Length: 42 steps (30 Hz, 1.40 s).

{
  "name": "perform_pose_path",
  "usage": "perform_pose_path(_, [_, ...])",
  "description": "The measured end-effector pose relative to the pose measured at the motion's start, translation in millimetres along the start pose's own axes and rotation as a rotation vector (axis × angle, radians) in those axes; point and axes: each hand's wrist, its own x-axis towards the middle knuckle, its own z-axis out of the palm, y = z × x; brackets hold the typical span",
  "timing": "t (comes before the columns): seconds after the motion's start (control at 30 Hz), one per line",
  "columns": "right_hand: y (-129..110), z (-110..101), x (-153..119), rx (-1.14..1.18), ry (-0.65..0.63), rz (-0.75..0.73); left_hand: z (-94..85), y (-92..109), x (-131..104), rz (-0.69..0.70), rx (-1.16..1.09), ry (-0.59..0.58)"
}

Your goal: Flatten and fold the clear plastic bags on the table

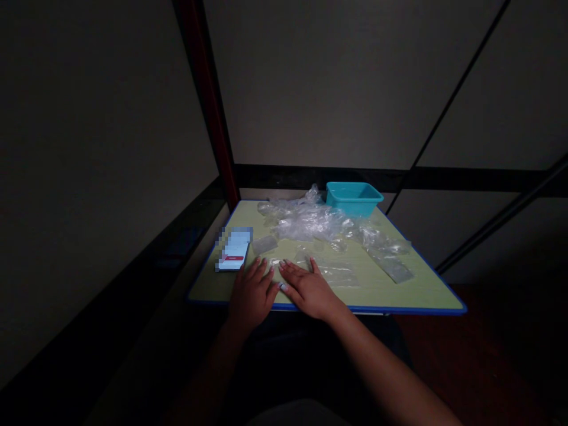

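At the left of the desk (426, 296), left of centre in the frame, lies a phone (235, 251) with its screen lit. Just below and right of it, the left hand (251, 296) is palm down, its fingers extended and slightly apart, gripping nothing that shows. A small transparent packet (265, 244) lies just above its fingertips.

Near the middle, the right hand (306, 290) is also flattened, fingers extended, its thumb near the left thumb; whether it pins any film beneath cannot be told. A flat transparent sleeve (339, 275) lies at its fingers and reaches rightward. Being thin and slick, it could slide or crease if pressed unevenly. Above sits a crumpled plastic heap (306, 222); a careless sweep might tangle loose pieces. Right of centre, a teal bin (354, 204) stands against the heap, and a knock could shift it. Farther right lies another plastic bag (393, 266).
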Motion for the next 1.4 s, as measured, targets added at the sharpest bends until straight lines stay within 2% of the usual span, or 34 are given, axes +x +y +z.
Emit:
perform_pose_path(0.17, [-1.7,-1.6,-0.1,0.003,-0.009,0.002,-0.3,1.1,2.3,0.040,-0.008,0.022])
perform_pose_path(0.3, [-2.2,-1.7,-0.1,0.030,0.010,-0.022,4.8,0.3,6.2,0.126,-0.070,-0.055])
perform_pose_path(0.53, [-1.4,-7.7,-3.4,0.023,0.015,0.004,14.4,-3.4,10.0,0.127,-0.081,-0.140])
perform_pose_path(0.7, [1.3,-14.5,-29.2,-0.052,0.079,0.184,14.9,-2.9,10.9,0.134,-0.095,-0.126])
perform_pose_path(0.93, [21.2,-15.5,-68.3,-0.178,0.037,0.437,15.5,-3.5,8.1,0.125,-0.095,-0.099])
perform_pose_path(1.13, [29.7,-14.7,-83.9,-0.255,0.063,0.518,20.6,-6.4,6.8,0.145,-0.102,-0.040])
perform_pose_path(1.27, [25.5,-16.2,-80.4,-0.225,0.117,0.510,17.1,-3.9,7.5,0.133,-0.082,-0.076])
perform_pose_path(1.33, [18.2,-21.1,-68.6,-0.198,0.164,0.470,15.6,-3.1,7.7,0.132,-0.077,-0.084])
perform_pose_path(1.4, [10.2,-30.4,-47.8,-0.134,0.150,0.382,15.8,-3.6,7.5,0.133,-0.079,-0.074])
